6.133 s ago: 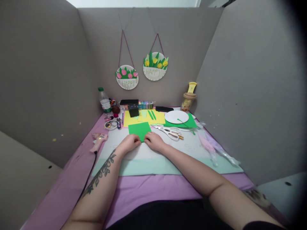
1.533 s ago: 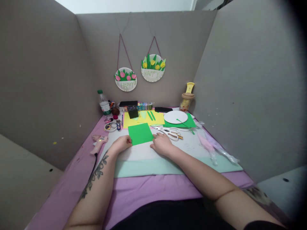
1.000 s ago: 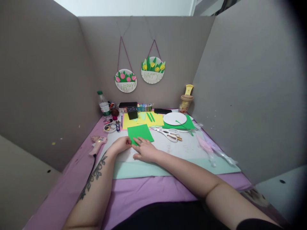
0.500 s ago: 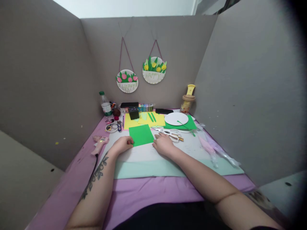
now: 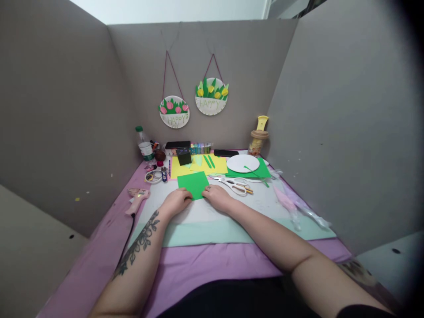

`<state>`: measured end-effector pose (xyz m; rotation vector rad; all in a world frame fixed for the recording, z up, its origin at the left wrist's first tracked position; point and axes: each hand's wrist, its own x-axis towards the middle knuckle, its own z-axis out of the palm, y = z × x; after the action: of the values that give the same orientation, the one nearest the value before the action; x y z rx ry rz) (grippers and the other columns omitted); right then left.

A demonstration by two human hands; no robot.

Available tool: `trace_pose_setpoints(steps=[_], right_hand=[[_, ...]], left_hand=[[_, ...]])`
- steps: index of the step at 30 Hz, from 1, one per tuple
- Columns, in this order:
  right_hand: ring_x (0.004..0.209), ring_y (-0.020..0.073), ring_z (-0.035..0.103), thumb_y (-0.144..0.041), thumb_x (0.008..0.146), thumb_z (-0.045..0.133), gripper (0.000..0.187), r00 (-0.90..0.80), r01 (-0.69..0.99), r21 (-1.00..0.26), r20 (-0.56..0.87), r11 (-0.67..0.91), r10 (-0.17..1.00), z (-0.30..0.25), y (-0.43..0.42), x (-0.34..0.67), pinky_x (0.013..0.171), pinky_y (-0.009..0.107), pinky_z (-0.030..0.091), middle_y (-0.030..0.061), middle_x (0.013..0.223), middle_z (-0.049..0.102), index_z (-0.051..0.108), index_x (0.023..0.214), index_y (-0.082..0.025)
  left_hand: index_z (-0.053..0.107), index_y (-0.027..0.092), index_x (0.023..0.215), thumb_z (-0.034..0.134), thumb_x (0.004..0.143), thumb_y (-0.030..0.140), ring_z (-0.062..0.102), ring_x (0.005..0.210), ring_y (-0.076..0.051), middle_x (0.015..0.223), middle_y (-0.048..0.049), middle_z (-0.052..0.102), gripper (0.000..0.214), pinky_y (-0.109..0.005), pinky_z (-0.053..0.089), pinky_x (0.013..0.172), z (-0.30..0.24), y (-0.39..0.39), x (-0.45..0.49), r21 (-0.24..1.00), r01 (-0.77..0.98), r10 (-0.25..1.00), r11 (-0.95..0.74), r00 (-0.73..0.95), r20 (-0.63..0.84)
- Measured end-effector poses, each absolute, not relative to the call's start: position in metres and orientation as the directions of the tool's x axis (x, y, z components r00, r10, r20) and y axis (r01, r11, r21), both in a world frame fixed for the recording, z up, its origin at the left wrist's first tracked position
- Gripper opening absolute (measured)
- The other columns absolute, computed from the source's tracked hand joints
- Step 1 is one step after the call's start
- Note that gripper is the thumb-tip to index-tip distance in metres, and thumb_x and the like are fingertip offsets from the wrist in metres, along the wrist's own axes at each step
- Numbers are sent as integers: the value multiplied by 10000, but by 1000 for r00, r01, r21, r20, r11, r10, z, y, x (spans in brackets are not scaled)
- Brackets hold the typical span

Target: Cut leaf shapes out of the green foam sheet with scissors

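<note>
So, over lilac cloth (image 5: 215, 260) amid three grey panels (image 5: 251, 62), both hands (image 5: 178, 201) (image 5: 217, 198) curl at six o'clock on one green sheet (image 5: 193, 182), pinching unclear.

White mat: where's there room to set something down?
Bare: between right hand and pink bag; between glue gun and left hand; on the mint strip between the forearms. Crowded: beyond the nearer green sheet, around the scissors and plate.
</note>
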<state>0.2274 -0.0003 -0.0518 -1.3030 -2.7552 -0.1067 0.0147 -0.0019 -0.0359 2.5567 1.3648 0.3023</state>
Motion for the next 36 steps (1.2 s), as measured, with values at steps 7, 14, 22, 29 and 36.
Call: trace_pose_setpoints(steps=[7,14,22,29,36], right_hand=[[909,207,564,-178,931,426,234,-654,755,17,102,656,750,-54,-2,226,796,294,389,101,951,647,650,996,-153],[904,213,548,-169,933,412,234,-645,762,17,97,647,758,-56,0,223,786,293,393,104,952,637,629,1018,-150],[972,199,512,-139,930,395,252,-634,743,-128,181,657,752,-62,6,225,823,294,392,98,1009,609,602,1072,-170],[935,176,542,-98,876,412,242,-541,747,-318,221,584,812,-69,11,225,805,266,386,68,974,644,609,998,-167],[914,178,578,-150,847,445,208,-348,815,-428,179,391,920,-71,20,232,770,253,390,69,993,666,599,987,-163]], left_hand=[[702,199,882,475,842,204,589,874,-200,887,-84,652,231,-276,435,800,-38,-7,26,199,847,869,-492,493,52],[692,187,866,447,865,220,598,858,-210,873,-99,648,247,-288,434,767,-37,-9,32,128,857,867,-499,496,51],[672,176,880,430,869,213,596,855,-198,894,-99,654,245,-276,431,768,-38,-7,33,182,884,902,-431,430,48],[670,179,821,416,848,191,612,805,-200,856,-92,684,255,-267,418,716,-40,-2,27,223,870,896,-440,441,51],[697,185,807,437,792,174,628,776,-199,832,-88,714,261,-259,414,683,-37,3,16,208,931,949,-300,314,-35]])
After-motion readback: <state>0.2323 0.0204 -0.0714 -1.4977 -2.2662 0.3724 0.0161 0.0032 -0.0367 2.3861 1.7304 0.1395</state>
